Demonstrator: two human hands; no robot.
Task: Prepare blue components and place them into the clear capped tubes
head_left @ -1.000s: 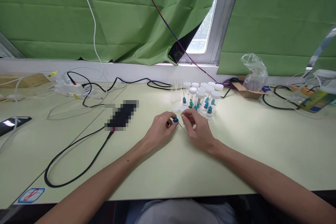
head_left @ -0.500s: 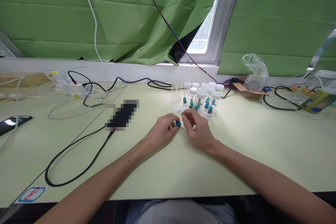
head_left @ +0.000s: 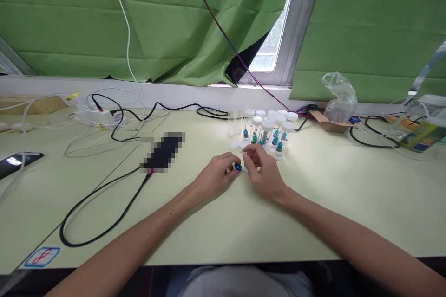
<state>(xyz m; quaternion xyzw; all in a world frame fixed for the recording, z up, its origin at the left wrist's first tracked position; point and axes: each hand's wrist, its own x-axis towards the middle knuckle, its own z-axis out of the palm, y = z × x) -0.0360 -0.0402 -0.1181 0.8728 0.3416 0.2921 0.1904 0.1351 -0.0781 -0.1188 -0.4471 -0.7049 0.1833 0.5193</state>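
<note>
Between the thumb and fingers of my left hand (head_left: 220, 172) is a small round blue part (head_left: 238, 167), pinched just above the table. A thin, stiff wire runs from it towards my right hand (head_left: 264, 171). The fingers of that hand are curled closed close to the part; a tiny pale tip shows at them, too small to name. Right behind my hands stands a cluster of clear tubes (head_left: 279, 143) with white caps, several holding blue or green parts with thin wires. Two clear tubes without caps (head_left: 235, 120) stand at the cluster's left, with white caps (head_left: 235, 145) lying in front.
To the left lie a pixelated dark device (head_left: 162, 151) on a looping black cable (head_left: 101, 236) and a phone (head_left: 21, 163). A white power strip (head_left: 95, 116) sits among cables. Back right are an open cardboard box (head_left: 327, 123) with a plastic bag (head_left: 339, 97) and a yellow-green package (head_left: 421, 132).
The blue part has turned slightly in my left fingers, and less of its wire shows. Both hands stay in nearly the same place; the view has shifted a little.
</note>
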